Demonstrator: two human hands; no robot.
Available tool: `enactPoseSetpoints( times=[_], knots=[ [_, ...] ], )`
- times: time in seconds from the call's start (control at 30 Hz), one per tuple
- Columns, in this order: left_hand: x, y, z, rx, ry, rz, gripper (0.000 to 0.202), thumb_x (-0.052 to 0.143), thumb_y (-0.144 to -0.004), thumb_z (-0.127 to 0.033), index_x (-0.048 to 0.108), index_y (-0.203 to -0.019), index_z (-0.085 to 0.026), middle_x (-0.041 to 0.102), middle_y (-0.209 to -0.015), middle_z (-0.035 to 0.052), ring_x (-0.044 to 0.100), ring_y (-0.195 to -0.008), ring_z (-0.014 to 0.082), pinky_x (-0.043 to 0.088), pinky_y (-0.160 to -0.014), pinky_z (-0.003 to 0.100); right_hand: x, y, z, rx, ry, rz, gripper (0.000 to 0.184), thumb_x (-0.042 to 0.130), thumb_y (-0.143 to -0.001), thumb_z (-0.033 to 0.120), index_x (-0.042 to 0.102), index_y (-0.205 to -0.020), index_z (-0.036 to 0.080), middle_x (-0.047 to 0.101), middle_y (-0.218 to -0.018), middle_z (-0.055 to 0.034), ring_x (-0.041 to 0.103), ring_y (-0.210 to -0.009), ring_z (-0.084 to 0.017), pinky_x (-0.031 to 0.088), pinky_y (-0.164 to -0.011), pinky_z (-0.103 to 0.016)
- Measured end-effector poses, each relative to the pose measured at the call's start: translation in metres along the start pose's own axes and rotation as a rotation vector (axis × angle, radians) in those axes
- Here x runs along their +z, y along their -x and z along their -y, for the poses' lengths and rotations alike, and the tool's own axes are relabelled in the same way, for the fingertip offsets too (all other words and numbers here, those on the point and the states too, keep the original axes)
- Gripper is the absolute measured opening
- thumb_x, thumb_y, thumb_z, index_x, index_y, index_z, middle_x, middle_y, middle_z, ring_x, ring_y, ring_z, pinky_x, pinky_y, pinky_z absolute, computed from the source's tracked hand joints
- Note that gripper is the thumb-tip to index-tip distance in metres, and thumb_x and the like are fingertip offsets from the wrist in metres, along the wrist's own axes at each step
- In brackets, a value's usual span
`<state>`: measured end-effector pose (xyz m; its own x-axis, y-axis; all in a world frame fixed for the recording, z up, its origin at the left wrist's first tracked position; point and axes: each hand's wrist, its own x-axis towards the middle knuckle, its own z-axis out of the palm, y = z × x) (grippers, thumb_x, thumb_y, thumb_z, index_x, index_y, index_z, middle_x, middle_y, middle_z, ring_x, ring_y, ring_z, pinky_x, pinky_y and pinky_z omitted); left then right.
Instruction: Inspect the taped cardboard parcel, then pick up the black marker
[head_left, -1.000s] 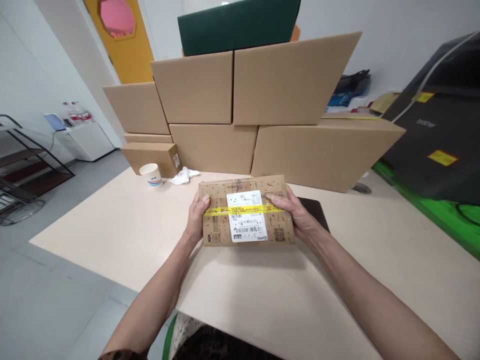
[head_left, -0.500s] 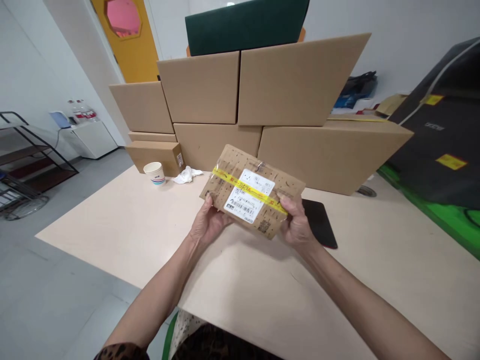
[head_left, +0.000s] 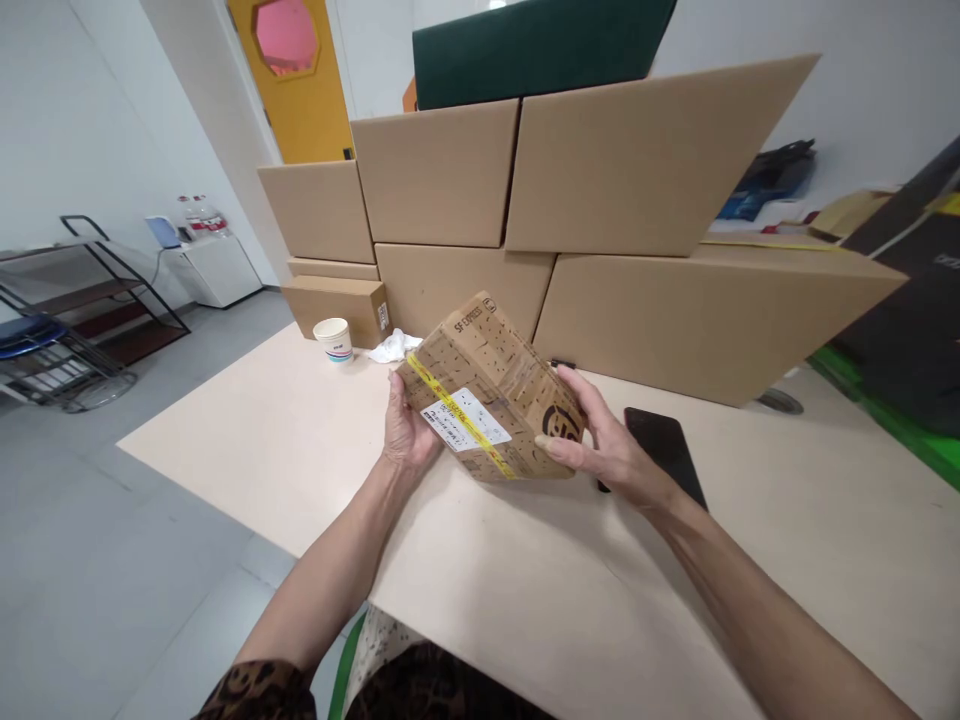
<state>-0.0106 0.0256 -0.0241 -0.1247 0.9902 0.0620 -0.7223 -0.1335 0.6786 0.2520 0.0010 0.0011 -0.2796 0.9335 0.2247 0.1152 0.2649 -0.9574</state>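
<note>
We see a pale table (head_left: 247, 455) running out of view at the right and at the bottom edge, so its full outline is lost to us. Along its far side stands a wall of plain cardboard boxes (head_left: 645, 160); a dark green box (head_left: 536, 45) lies on top, its upper part cut off by the top of the view. The stack hides whatever stands behind it. To the right, a black and green mass (head_left: 911, 300) is cropped by the edge and we cannot make out what it is.

Above the table, near its middle, we hold a small brown parcel (head_left: 499, 365) tilted steeply, clear of the surface. A yellow tape band and a white label cross the face turned toward us; the print on the label is too small to read, though "SF EXPRESS" shows along an upper edge. Our left hand (head_left: 406, 432) grips the parcel's left end, fingers mostly hidden behind it, thumb on the edge. Our right hand (head_left: 611, 450) clasps the right end with fingers spread over a round printed mark.

Just beyond the right hand a black phone (head_left: 671, 450) lies flat, partly covered by the hand. A paper cup (head_left: 334, 340) and a crumpled white tissue (head_left: 394, 346) sit near the boxes.
</note>
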Motion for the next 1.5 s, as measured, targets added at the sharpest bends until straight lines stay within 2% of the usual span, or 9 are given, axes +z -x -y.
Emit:
enactPoseSetpoints(
  times=[0.27,0.43,0.53,0.7,0.87,1.1,1.2,1.33,1.5],
  knots=[
    [-0.003,0.000,0.002,0.013,-0.013,0.049,0.046,0.083,-0.082,-0.057,0.077,-0.117,-0.027,0.078,-0.132,0.0008,0.053,-0.149,0.0291,0.046,-0.123,0.045,0.018,0.015,0.025,-0.177,0.293,-0.067,0.128,0.096,-0.063,0.054,0.026,-0.168,0.031,0.024,-0.176,-0.0145,0.015,-0.161,-0.050,0.007,-0.130,-0.070],
    [-0.001,0.004,0.002,0.021,-0.007,0.053,0.039,0.083,-0.086,-0.043,0.075,-0.120,-0.025,0.079,-0.129,0.0015,0.058,-0.144,0.0257,0.044,-0.124,0.039,0.028,0.017,0.016,-0.207,0.226,-0.212,0.125,0.090,-0.069,0.051,0.015,-0.168,0.032,0.028,-0.171,-0.0166,0.028,-0.158,-0.044,0.026,-0.126,-0.069],
    [0.004,0.010,0.003,-0.062,-0.043,0.167,0.047,0.088,-0.078,-0.053,0.078,-0.111,-0.022,0.080,-0.125,0.0040,0.058,-0.143,0.0310,0.043,-0.124,0.043,0.025,0.013,0.014,-0.172,-0.019,-0.259,0.124,0.093,-0.065,0.048,0.020,-0.164,0.035,0.040,-0.165,-0.0150,0.044,-0.150,-0.042,0.041,-0.119,-0.065],
    [0.006,0.016,0.004,-0.248,-0.196,0.491,0.087,0.088,-0.070,-0.067,0.065,-0.143,-0.025,0.064,-0.152,0.0120,0.046,-0.152,0.0409,0.038,-0.125,0.051,0.016,0.002,0.019,-0.047,-0.483,-0.390,0.074,0.087,-0.071,0.037,0.057,-0.139,0.034,0.072,-0.136,-0.0051,0.070,-0.125,-0.035,0.058,-0.105,-0.057],
    [-0.001,0.016,-0.001,-0.303,-0.327,0.526,0.107,0.092,-0.070,-0.058,0.040,-0.162,-0.039,0.037,-0.173,0.0097,0.035,-0.158,0.0431,0.038,-0.122,0.053,0.004,-0.014,0.003,0.191,-0.744,-0.414,0.031,0.077,-0.079,0.046,0.075,-0.102,0.026,0.085,-0.098,-0.0047,0.079,-0.108,-0.035,0.064,-0.098,-0.053],
    [-0.001,0.014,-0.002,-0.157,-0.345,0.619,0.097,0.091,-0.073,-0.048,0.045,-0.159,-0.042,0.020,-0.179,0.0023,0.024,-0.163,0.0382,0.028,-0.129,0.053,-0.011,-0.029,-0.053,0.401,-0.803,-0.232,0.022,0.076,-0.084,0.046,0.078,-0.094,0.027,0.084,-0.079,-0.0031,0.082,-0.100,-0.032,0.066,-0.093,-0.048],
    [-0.002,0.014,-0.001,-0.153,-0.363,0.652,0.101,0.092,-0.073,-0.040,0.041,-0.161,-0.042,0.020,-0.179,0.0024,0.021,-0.164,0.0369,0.026,-0.131,0.053,-0.011,-0.031,-0.065,0.343,-0.733,-0.305,0.022,0.082,-0.080,0.044,0.078,-0.092,0.026,0.084,-0.085,-0.0028,0.081,-0.101,-0.029,0.064,-0.097,-0.043],
    [0.000,0.015,0.000,-0.159,-0.360,0.751,0.094,0.088,-0.078,-0.025,0.045,-0.158,-0.046,0.022,-0.179,-0.0018,0.019,-0.165,0.0334,0.023,-0.132,0.053,-0.008,-0.032,-0.062,0.250,-0.647,-0.452,0.029,0.089,-0.073,0.040,0.078,-0.097,0.026,0.085,-0.103,-0.0008,0.078,-0.106,-0.023,0.061,-0.101,-0.034],
    [-0.001,0.015,0.000,-0.160,-0.442,0.841,0.085,0.084,-0.083,-0.026,0.047,-0.157,-0.044,0.023,-0.178,0.0004,0.022,-0.164,0.0362,0.022,-0.132,0.059,0.000,-0.026,-0.042,0.298,-0.678,-0.388,0.030,0.087,-0.071,0.034,0.077,-0.098,0.028,0.085,-0.101,-0.0001,0.080,-0.097,-0.028,0.066,-0.092,-0.043]
  ],
)
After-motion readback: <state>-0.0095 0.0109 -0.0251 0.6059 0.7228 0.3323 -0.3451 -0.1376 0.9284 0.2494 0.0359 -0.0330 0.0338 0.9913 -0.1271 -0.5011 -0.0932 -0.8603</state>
